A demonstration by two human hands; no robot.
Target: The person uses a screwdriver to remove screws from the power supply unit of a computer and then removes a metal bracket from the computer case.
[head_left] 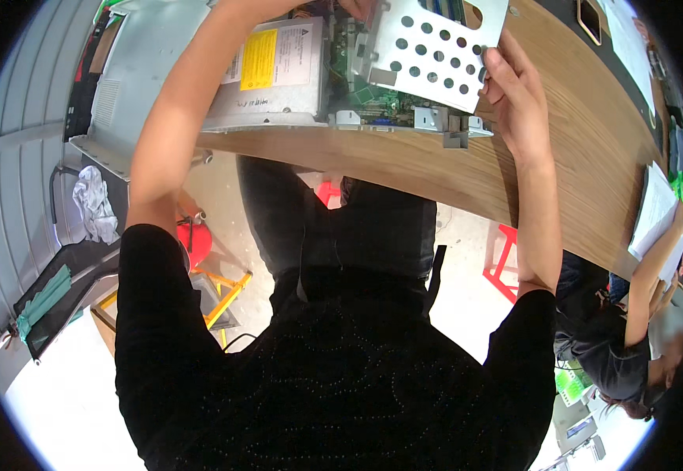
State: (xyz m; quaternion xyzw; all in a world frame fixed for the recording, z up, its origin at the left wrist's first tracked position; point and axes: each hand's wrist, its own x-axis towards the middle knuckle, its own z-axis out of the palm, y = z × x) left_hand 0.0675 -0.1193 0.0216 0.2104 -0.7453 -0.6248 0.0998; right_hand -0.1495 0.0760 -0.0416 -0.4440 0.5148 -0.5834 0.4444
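My right hand [516, 88] grips the right edge of a silvery perforated metal plate [428, 59], thumb and fingers closed on its rim. The plate is tilted over a green circuit board [361, 90] in an opened computer case. Only a few fingers of my left hand [356, 8] show at the top edge, close to the plate's left side; whether they hold it is hidden. Under my left forearm lies a metal drive [302, 86] with a yellow and white label. Bent metal tabs [457, 129] stick out at the case's near edge.
The case's grey side panel [141, 55] spreads to the left on the wooden table [585, 141]. A phone [589, 21] lies at the far right. Papers [651, 208] and another person's arm [651, 259] are at the right. A red stool [196, 242] stands below left.
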